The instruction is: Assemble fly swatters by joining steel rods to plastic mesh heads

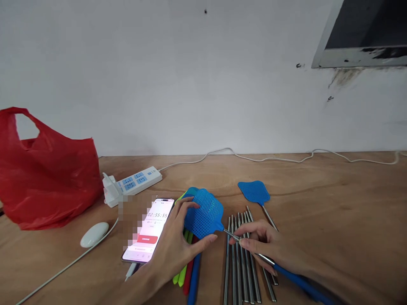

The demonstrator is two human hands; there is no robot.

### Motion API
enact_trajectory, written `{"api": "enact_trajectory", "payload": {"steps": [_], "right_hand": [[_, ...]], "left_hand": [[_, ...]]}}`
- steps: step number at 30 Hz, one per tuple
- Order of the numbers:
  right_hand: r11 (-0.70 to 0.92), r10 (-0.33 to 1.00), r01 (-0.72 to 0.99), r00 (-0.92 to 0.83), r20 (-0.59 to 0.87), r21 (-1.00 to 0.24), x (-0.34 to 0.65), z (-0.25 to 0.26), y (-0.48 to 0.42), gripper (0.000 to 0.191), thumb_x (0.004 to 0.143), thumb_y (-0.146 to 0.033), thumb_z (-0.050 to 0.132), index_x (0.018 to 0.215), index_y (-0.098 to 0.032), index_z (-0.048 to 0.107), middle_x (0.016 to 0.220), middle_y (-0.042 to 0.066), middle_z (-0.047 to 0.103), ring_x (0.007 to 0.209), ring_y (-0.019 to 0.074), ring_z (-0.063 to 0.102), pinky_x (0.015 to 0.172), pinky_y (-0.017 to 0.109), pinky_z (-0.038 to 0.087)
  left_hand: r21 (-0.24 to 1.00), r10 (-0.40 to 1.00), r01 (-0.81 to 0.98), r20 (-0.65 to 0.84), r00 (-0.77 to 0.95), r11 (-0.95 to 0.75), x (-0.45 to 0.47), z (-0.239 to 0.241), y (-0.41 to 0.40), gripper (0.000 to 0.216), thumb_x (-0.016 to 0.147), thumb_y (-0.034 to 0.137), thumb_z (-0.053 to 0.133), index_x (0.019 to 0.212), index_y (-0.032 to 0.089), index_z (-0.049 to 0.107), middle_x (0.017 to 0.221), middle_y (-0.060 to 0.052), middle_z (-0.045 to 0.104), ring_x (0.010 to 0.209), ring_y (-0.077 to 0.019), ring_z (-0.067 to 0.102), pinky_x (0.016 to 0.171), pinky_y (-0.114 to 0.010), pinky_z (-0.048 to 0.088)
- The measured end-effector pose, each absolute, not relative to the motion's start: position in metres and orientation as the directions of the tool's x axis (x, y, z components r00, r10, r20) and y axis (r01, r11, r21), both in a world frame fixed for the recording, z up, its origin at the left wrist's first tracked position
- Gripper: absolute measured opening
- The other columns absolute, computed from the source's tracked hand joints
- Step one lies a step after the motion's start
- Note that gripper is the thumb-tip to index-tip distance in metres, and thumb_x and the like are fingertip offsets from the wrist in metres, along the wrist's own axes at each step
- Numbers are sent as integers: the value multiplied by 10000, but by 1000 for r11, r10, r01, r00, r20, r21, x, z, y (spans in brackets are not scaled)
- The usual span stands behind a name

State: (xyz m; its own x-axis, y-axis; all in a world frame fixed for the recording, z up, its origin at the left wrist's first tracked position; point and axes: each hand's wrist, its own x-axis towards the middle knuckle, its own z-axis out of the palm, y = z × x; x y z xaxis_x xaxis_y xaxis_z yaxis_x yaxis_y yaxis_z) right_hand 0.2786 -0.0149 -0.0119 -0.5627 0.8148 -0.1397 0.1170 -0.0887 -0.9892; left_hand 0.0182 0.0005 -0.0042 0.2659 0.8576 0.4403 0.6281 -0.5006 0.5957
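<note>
A blue fly swatter (206,209) lies angled across the middle, its mesh head to the left and its blue handle (297,279) beneath my right forearm. My right hand (262,243) pinches its metal shaft between thumb and fingers. Over the mesh head spreads my left hand (181,235), fingertips on or just above the mesh, thumb stretched apart below it. Another blue swatter head hides partly under the first. Green handles (182,273), a red handle (188,271) and a blue handle (193,277) stick out below. Several metal rods (240,262) lie side by side near my right hand.
Behind my right hand rests another blue fly swatter (255,192). A phone (149,231) showing a timer lies left of my left hand. Further left are a power strip (140,180), a white mouse (94,234) and a red plastic bag (51,178). A white cable (263,160) runs along the wall.
</note>
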Motion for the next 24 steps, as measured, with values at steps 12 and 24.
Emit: {"api": "enact_trajectory", "payload": {"steps": [12, 24], "right_hand": [[-79, 863, 174, -481, -155, -982, 276, -21, -16, 503, 821, -624, 644, 1026, -164, 639, 476, -75, 556, 285, 57, 348, 323, 196, 239], [-34, 883, 284, -441, -163, -958, 277, -12, -13, 538, 853, -613, 597, 1030, -120, 717, 365, -97, 419, 296, 68, 332, 349, 199, 229]], "left_hand": [[695, 881, 554, 435, 185, -459, 14, 0, 3, 425, 856, 496, 695, 1177, 266, 539, 1184, -69, 594, 1103, -300, 585, 908, -442, 488], [907, 961, 316, 263, 89, -278, 19, -2, 2, 611, 867, 441, 677, 1389, 287, 398, 1350, -106, 566, 1247, -329, 557, 969, -485, 502]]}}
